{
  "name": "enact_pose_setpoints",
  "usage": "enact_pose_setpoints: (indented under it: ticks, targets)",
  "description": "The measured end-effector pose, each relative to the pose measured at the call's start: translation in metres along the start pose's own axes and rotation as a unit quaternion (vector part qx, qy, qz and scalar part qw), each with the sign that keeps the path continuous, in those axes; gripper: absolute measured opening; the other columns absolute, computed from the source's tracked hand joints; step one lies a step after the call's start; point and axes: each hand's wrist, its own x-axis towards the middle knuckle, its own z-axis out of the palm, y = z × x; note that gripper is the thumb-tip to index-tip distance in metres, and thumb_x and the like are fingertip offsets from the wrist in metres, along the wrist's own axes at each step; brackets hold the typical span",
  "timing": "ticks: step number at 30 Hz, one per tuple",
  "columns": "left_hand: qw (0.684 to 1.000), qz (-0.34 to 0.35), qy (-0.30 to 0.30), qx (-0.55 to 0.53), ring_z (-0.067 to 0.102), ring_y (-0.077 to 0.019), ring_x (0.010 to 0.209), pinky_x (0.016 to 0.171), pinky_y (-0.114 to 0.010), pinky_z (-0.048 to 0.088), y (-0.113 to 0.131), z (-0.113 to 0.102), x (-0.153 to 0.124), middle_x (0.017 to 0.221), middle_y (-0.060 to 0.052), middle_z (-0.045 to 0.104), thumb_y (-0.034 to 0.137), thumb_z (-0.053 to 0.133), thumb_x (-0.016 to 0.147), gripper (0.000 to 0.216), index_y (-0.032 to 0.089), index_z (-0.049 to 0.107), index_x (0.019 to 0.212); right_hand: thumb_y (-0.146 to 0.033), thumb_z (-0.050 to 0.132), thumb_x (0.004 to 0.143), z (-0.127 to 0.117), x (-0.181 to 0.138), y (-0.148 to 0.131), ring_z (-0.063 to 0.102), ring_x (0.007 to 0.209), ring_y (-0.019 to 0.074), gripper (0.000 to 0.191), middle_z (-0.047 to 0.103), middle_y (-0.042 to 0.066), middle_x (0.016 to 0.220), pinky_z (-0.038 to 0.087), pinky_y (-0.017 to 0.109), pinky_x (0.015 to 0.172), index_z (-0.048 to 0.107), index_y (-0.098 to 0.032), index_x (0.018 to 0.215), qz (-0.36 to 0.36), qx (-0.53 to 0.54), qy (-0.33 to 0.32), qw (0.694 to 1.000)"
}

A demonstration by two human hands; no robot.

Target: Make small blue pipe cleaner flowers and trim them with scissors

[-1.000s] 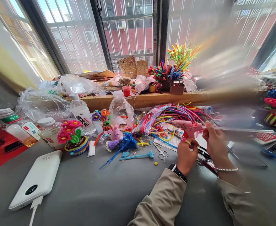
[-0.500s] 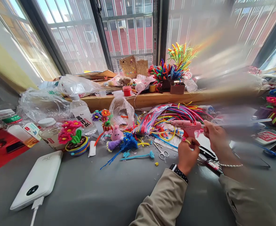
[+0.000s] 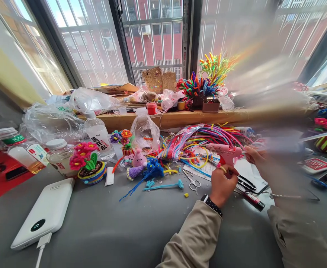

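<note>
the left hand has its grip closed round the handle of the pink glue gun, seemingly to steady it above the table in front of the bundled pipe cleaners, while the right hand, partly lost in blur, appears to pinch a clear stick at the gun's rear, probably to keep it lined up with the barrel. the gun's nose points to the person's left, its long axis nearly level, running side to side.
</note>
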Motion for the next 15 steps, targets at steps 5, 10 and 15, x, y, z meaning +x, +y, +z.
enact_pose_setpoints:
  ticks: [5,10,15]
  targets:
    - [1.0,0.019,0.0,0.011,0.045,-0.0111,0.058,0.061,-0.023,0.036,0.0,-0.001,-0.001,0.06,0.001,0.053,0.009,0.047,0.064,0.014,0.019,0.057,0.064,-0.044,0.07,0.06,0.01,-0.005,0.005,0.025,0.038,0.0026,0.044,0.032,-0.007,0.044,0.019,0.018,0.032,0.043,-0.015,0.042,0.006,0.043,0.047,0.998]
    - [1.0,0.009,0.019,0.001,0.046,-0.011,0.059,0.061,-0.022,0.037,0.0,0.001,-0.001,0.064,0.001,0.055,0.01,0.046,0.067,0.014,0.019,0.057,0.068,-0.041,0.075,0.052,0.026,-0.01,0.011,0.042,0.046,0.004,0.031,0.05,-0.005,0.055,0.035,0.017,0.04,0.059,-0.016,0.062,-0.003,0.111,0.111,0.988]
    - [1.0,0.012,0.021,0.01,0.046,-0.0102,0.059,0.062,-0.021,0.037,0.002,0.002,-0.002,0.064,0.001,0.056,0.009,0.047,0.067,0.014,0.018,0.057,0.067,-0.04,0.076,0.049,0.032,-0.013,0.015,0.049,0.052,0.006,0.034,0.057,-0.003,0.063,0.043,0.019,0.046,0.062,-0.017,0.07,-0.007,0.152,0.142,0.978]
